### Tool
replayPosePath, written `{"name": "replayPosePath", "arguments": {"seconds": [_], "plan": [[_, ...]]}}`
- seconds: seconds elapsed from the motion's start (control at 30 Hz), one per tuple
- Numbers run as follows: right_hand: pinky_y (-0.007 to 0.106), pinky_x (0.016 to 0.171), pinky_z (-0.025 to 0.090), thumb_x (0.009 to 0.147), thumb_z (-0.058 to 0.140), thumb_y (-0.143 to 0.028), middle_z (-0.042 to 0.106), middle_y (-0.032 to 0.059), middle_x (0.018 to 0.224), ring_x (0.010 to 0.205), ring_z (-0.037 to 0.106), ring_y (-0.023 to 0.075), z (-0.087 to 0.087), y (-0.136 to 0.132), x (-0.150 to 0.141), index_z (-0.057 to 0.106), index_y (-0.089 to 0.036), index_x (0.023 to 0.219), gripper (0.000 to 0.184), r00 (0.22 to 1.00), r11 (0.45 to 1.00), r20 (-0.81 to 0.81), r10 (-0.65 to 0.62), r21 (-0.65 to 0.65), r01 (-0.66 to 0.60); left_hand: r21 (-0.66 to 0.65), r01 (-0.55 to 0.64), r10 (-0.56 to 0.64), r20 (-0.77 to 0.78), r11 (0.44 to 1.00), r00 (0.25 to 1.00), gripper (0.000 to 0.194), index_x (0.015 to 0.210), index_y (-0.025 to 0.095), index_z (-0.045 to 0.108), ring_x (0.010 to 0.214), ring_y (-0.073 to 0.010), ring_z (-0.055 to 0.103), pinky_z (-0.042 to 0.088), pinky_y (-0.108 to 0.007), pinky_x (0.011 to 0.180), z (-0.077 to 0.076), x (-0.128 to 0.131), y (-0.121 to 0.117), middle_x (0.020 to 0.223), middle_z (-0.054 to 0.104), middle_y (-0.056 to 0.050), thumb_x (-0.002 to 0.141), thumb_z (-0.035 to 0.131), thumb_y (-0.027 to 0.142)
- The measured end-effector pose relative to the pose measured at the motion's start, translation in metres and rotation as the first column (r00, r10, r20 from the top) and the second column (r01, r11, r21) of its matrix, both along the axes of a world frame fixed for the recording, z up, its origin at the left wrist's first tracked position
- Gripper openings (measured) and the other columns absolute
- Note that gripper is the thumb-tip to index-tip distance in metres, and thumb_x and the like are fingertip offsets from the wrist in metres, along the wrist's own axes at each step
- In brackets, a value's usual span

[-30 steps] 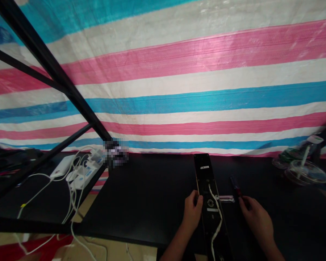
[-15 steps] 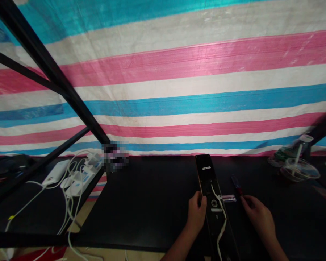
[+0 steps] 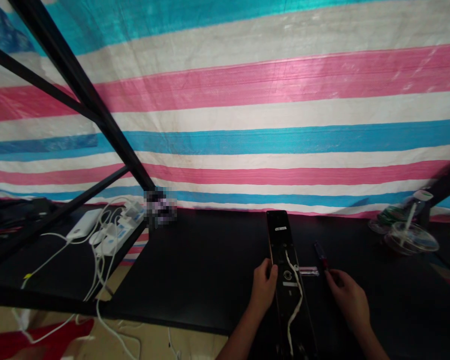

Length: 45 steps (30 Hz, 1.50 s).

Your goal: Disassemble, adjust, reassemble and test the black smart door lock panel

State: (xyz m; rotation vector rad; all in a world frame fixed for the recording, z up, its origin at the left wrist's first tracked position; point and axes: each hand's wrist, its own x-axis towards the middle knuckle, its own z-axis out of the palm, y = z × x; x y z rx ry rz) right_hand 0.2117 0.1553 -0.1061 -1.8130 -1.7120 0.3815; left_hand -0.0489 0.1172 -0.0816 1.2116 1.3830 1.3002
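Observation:
A long black panel, resembling a door lock's back [image 3: 290, 300], lies lengthwise on the black table. Along it runs a whitish wrapped cable [image 3: 299, 297]; a round fitting and small white labels also show. My left hand [image 3: 263, 287] is closed around the panel's left edge, thumb on top. To the right, my right hand [image 3: 348, 297] pinches the near end of a slim dark and red tool [image 3: 321, 255], perhaps a screwdriver, which points away from me. Between tool and panel is a small shiny pinkish strip [image 3: 309, 271], touching or very near the panel's edge.
A clear plastic cup with a straw [image 3: 408, 237] and a bottle lying on its side [image 3: 401, 210] are at the back right. On the left, a white power strip [image 3: 116, 240], tangled cables and a white power bank [image 3: 84, 224] lie beyond a black metal frame [image 3: 108, 130].
The view has shifted slightly, so the whole scene sits a little differently. Both hands keep their holds on the panel and the slim tool.

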Motion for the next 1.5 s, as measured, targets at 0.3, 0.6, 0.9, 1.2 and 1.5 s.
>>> {"name": "replayPosePath", "arguments": {"seconds": [0.3, 0.6, 0.9, 1.2, 1.5], "plan": [[0.034, 0.060, 0.049, 0.085, 0.046, -0.064, 0.074, 0.0102, 0.082, 0.061, 0.065, 0.0233, -0.004, 0.000, 0.002, 0.071, -0.018, 0.092, 0.053, 1.000, 0.999, -0.021, 0.017, -0.045, -0.018, 0.010, -0.041, 0.041, -0.047, 0.999, 0.998, 0.042, 0.076, 0.016, 0.059, 0.069, -0.0151, 0.051, 0.039, -0.026, 0.065, 0.001, 0.002, 0.002, 0.071, 0.058, -0.001, 0.094, 0.045, 0.051], [0.034, 0.058, 0.050, 0.084, 0.046, -0.064, 0.074, 0.0097, 0.085, 0.062, 0.067, 0.0241, -0.006, 0.000, 0.003, 0.070, -0.019, 0.091, 0.051, 1.000, 0.998, -0.021, 0.014, -0.060, -0.016, -0.017, -0.072, 0.070, -0.076, 0.997, 0.995, 0.042, 0.077, 0.016, 0.062, 0.071, -0.0164, 0.053, 0.041, -0.026, 0.067, -0.001, 0.002, 0.000, 0.073, 0.061, -0.002, 0.093, 0.046, 0.051], [0.033, 0.055, 0.050, 0.082, 0.048, -0.063, 0.075, 0.0095, 0.094, 0.066, 0.069, 0.0248, -0.012, -0.001, 0.005, 0.070, -0.023, 0.095, 0.048, 1.000, 0.992, 0.009, 0.016, -0.129, -0.015, -0.051, -0.130, 0.125, -0.096, 0.990, 0.988, 0.035, 0.075, 0.015, 0.061, 0.070, -0.0163, 0.052, 0.040, -0.026, 0.066, -0.001, 0.002, -0.001, 0.070, 0.058, -0.001, 0.090, 0.051, 0.045], [0.033, 0.062, 0.051, 0.087, 0.045, -0.058, 0.074, 0.0090, 0.101, 0.077, 0.071, 0.0244, -0.013, -0.002, 0.006, 0.067, -0.024, 0.096, 0.042, 0.996, 0.988, 0.030, 0.079, -0.135, -0.075, -0.026, -0.190, 0.186, -0.117, 0.981, 0.976, 0.033, 0.073, 0.016, 0.061, 0.064, -0.0141, 0.048, 0.036, -0.025, 0.061, -0.001, 0.004, -0.003, 0.064, 0.054, 0.001, 0.090, 0.053, 0.044], [0.035, 0.070, 0.049, 0.090, 0.038, -0.054, 0.072, 0.0105, 0.104, 0.084, 0.070, 0.0258, -0.013, -0.002, 0.004, 0.064, -0.021, 0.098, 0.043, 0.989, 0.985, 0.065, 0.134, -0.118, -0.126, -0.001, -0.203, 0.201, -0.130, 0.979, 0.971, 0.035, 0.074, 0.016, 0.062, 0.066, -0.0147, 0.051, 0.038, -0.025, 0.063, 0.000, 0.006, -0.002, 0.067, 0.057, 0.001, 0.089, 0.051, 0.046]]}}
